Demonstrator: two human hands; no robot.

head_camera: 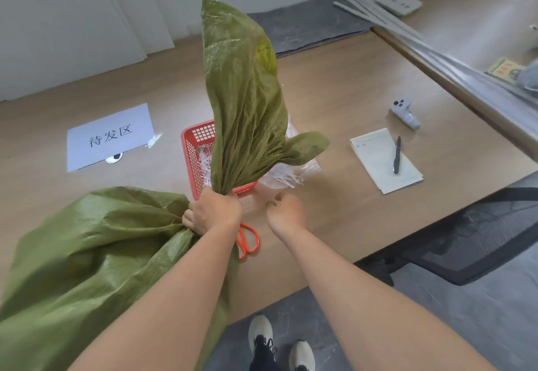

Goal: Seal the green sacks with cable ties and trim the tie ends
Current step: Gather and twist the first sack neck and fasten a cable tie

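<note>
A filled green woven sack (pixel 87 254) lies on the wooden table at the lower left. My left hand (pixel 214 210) is clenched around its gathered neck, and the loose top of the sack stands up tall above the fist. My right hand (pixel 286 212) hovers just to the right, fingers loosely curled and holding nothing. Behind the sack top, a red plastic basket (pixel 192 155) holds white cable ties (pixel 203 161). More ties lie in a clear plastic bag (pixel 291 175) beside it. Red-handled scissors (pixel 249 239) rest on the table, partly hidden under my left forearm.
A white paper sign with printed characters (pixel 109 137) lies at the left. A notepad (pixel 385 161) with a black pen (pixel 397 155) and a small grey device (pixel 404 111) sit at the right. A black mesh chair (pixel 471 242) stands off the table's right edge.
</note>
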